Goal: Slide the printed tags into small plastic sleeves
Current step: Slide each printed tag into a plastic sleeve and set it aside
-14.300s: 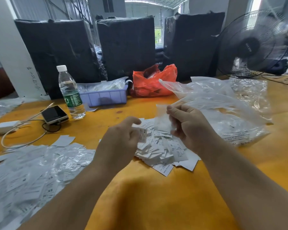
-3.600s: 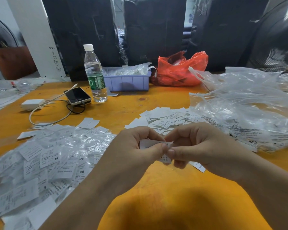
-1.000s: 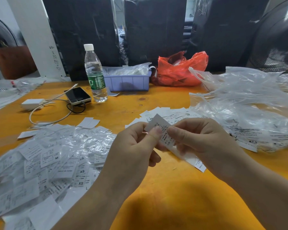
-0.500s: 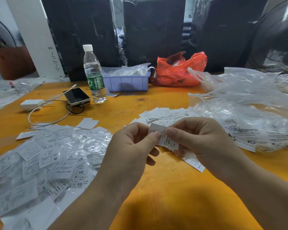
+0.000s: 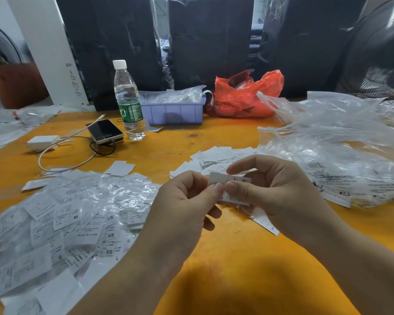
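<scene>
Two bare forearms enter from bottom edge, no sleeves, no watch or rings visible. Left hand (image 5: 182,208) and right hand (image 5: 273,194): short trimmed nails, no gloves. Rest of body out of view.

A packing workshop: wrapped black bales (image 5: 209,39), heaped printed tags (image 5: 55,226), industrial fan (image 5: 382,48).

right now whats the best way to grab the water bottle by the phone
Grip the water bottle around its green-labelled middle, coming from the front right. It stands upright, the phone sits close on its left and the purple bin behind to the right.
</scene>
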